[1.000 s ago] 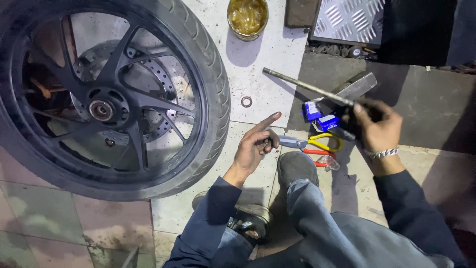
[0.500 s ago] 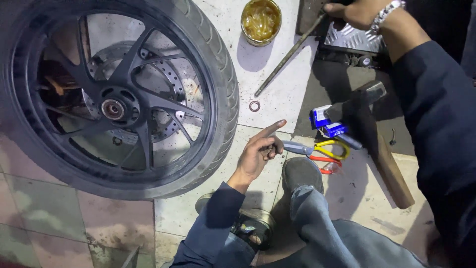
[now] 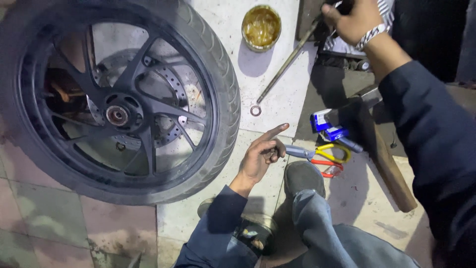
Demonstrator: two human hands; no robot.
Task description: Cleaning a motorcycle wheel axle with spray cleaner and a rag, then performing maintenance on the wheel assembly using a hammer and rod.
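Note:
My right hand (image 3: 354, 20) is at the top of the view, closed around the upper end of a long thin metal rod (image 3: 285, 67). The rod slants down to the left, and its lower tip is just above a small metal ring (image 3: 255, 110) on the pale floor. My left hand (image 3: 263, 155) rests low near my shoe (image 3: 303, 178), index finger stretched toward the ring and the other fingers curled with nothing visible in them. A black motorcycle wheel (image 3: 119, 114) with tyre and brake disc lies flat to the left.
A round tin of yellow grease (image 3: 261, 27) stands at the top. Pliers with yellow and red handles (image 3: 327, 155) lie beside my left hand. Small blue and white boxes (image 3: 327, 119) and a wooden-handled hammer (image 3: 389, 168) lie on the right. Another tin (image 3: 253, 232) sits under my leg.
My right hand has risen from beside the boxes to the top of the view, taking the rod along. My left hand has stayed near the pliers with its index finger out.

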